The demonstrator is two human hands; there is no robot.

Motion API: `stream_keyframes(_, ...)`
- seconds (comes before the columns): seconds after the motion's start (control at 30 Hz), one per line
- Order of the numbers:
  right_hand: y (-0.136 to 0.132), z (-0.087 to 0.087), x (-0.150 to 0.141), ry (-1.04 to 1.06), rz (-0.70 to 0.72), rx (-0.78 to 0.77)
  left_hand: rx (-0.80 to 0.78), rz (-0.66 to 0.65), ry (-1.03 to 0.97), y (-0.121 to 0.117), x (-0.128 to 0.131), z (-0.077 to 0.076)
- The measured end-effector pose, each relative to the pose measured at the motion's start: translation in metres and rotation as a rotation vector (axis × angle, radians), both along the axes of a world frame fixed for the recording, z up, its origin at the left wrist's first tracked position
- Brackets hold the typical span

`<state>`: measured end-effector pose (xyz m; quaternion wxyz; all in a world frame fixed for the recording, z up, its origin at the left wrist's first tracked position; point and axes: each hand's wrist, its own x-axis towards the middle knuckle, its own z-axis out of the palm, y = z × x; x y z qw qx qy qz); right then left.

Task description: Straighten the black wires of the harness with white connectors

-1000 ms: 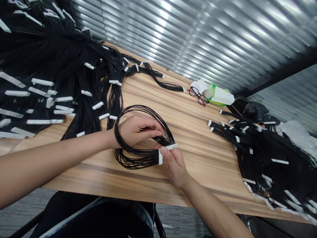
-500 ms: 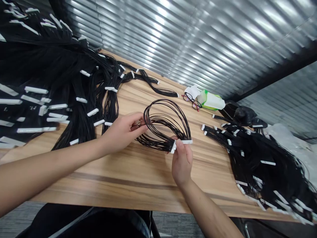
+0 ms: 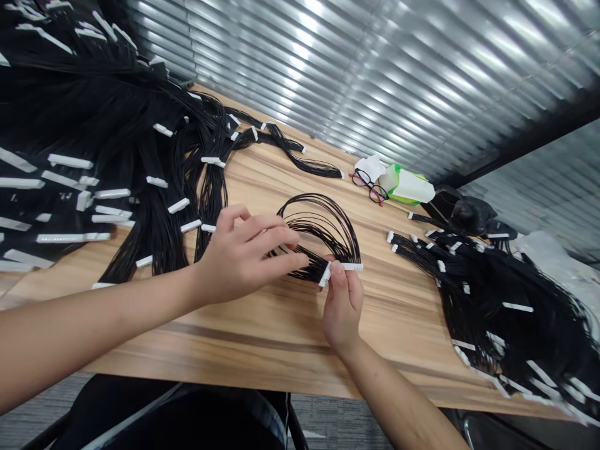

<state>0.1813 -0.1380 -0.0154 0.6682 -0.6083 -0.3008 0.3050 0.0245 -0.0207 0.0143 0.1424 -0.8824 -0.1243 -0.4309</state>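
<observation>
Tabletop (image 3: 403, 306) gap btwn wire bundles (image 3: 506, 331)

Looped black wires (image 3: 344, 240), white connectors (image 3: 351, 267)

On the wooden worktop (image 3: 398, 300), a pair of glasses (image 3: 369, 187) lies with a crumpled white tissue (image 3: 370, 167) touching it, a green-and-white packet (image 3: 407, 185) just beside it, and a black bag (image 3: 469, 214) farther along, below ribbed metal panelling (image 3: 375, 69).

The left hand (image 3: 248, 253) covers part of the black wire loop (image 3: 323, 215), and the right hand (image 3: 342, 312) hides part of the white connector (image 3: 354, 266). The wire bundles (image 3: 94, 125) and the right wire pile (image 3: 510, 325) run past the picture's edges, and the connector's contacts are too small to tell.
</observation>
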Motion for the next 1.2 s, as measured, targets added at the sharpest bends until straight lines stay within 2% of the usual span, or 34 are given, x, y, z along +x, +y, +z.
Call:
stream_keyframes(0.27, 0.001, 0.0, -0.003, -0.119, 0.05, -0.019, -0.032, -0.123, 0.058, 0.003, 0.001, 0.0)
stream_keyframes(0.47, -0.001, -0.007, 0.0, -0.181, 0.071, -0.002, 0.013, -0.139, 0.029, 0.003, 0.004, 0.0)
stream_keyframes(0.77, -0.001, -0.009, 0.0, -0.262, 0.086, 0.029, 0.059, -0.177, 0.054, 0.002, 0.003, 0.007)
stream_keyframes(1.03, 0.0, -0.011, 0.005, -0.438, 0.158, 0.008, -0.084, -0.126, 0.171, -0.005, 0.011, 0.001)
stream_keyframes(1.2, -0.001, -0.009, 0.005, -0.496, 0.194, -0.042, -0.063, 0.013, 0.253, -0.011, 0.015, -0.001)
